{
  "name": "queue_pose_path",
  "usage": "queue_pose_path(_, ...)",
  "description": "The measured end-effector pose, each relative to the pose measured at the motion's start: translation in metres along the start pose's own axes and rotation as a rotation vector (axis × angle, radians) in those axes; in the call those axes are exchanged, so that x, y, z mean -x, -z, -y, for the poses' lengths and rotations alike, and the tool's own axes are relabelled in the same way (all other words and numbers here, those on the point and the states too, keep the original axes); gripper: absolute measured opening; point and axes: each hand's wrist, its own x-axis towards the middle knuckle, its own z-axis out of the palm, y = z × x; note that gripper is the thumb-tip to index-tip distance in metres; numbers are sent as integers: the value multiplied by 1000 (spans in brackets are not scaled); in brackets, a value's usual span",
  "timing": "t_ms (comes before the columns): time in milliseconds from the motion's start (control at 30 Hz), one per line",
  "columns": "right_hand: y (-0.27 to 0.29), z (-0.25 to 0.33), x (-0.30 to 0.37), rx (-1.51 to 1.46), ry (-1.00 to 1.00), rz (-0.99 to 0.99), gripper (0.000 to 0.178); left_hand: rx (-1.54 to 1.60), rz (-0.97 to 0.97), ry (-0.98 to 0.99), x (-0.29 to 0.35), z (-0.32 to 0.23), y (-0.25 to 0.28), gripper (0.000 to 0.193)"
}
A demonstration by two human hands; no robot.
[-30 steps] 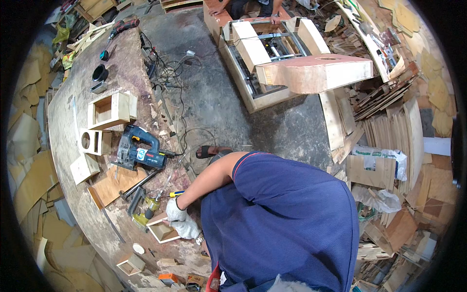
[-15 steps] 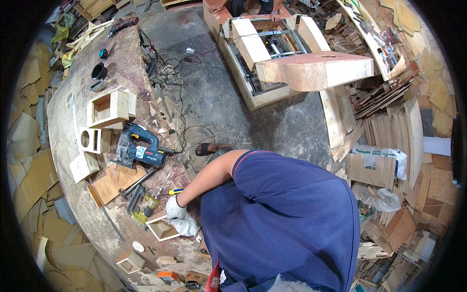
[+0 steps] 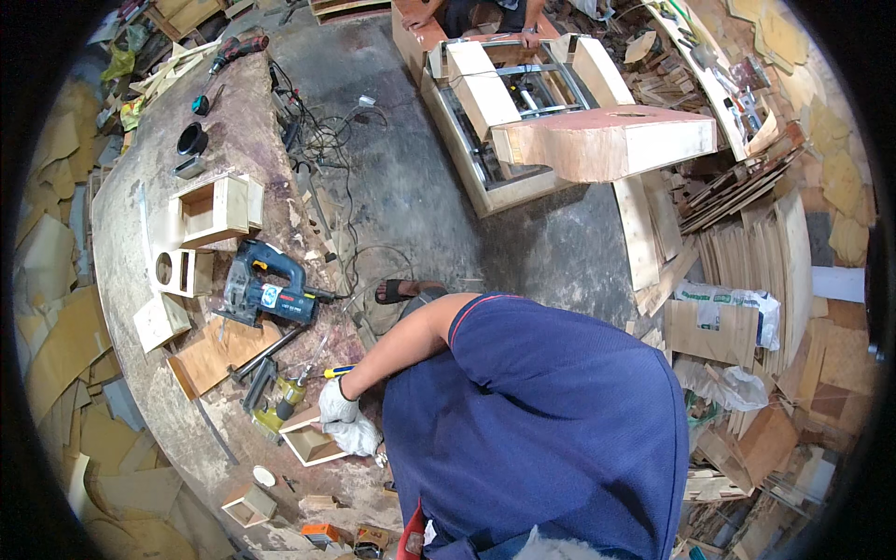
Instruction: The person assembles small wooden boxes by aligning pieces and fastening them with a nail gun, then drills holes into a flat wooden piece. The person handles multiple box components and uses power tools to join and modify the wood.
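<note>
Navy cloth of a short-sleeved shirt point(image 3: 551, 411) fills the lower middle. From its sleeve my right arm reaches left to a small open wooden box point(image 3: 301, 442). My right hand point(image 3: 337, 402), in a white glove, is curled at the box's near upper corner; whatever its fingertips pinch is too small to name. My left hand point(image 3: 357, 436), also in a white glove, is closed on the box's side, its arm hidden by the torso. Beside the box lie a yellow-green power tool point(image 3: 280, 407) and a yellow-handled hand tool point(image 3: 338, 371).
A blue jigsaw point(image 3: 271, 287), several wooden boxes point(image 3: 213, 209) and a red-black drill point(image 3: 238, 51) rest on the worn work surface. Cables point(image 3: 322, 131) tangle along its edge. Beyond, a co-worker's hand point(image 3: 530, 39) rests on a large wooden frame point(image 3: 481, 196). Plywood offcuts point(image 3: 747, 247) are stacked right.
The view has shifted very slightly. Both gloved hands stay at the small wooden box, and the tools around it keep their places.
</note>
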Motion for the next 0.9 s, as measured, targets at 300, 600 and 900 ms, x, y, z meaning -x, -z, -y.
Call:
queue_pose_path(300, 5, 1, 6, 8, 31, -9, 38, 11, -2, 15, 1, -1, -3, 27)
queue_pose_path(600, -10, -14, -7, 33, 113, -109, 32, 14, -1, 9, 3, 1, -4, 24)
queue_pose_path(900, -11, -18, -6, -26, 176, -135, 25, 23, 2, -8, 8, 5, -1, 22)
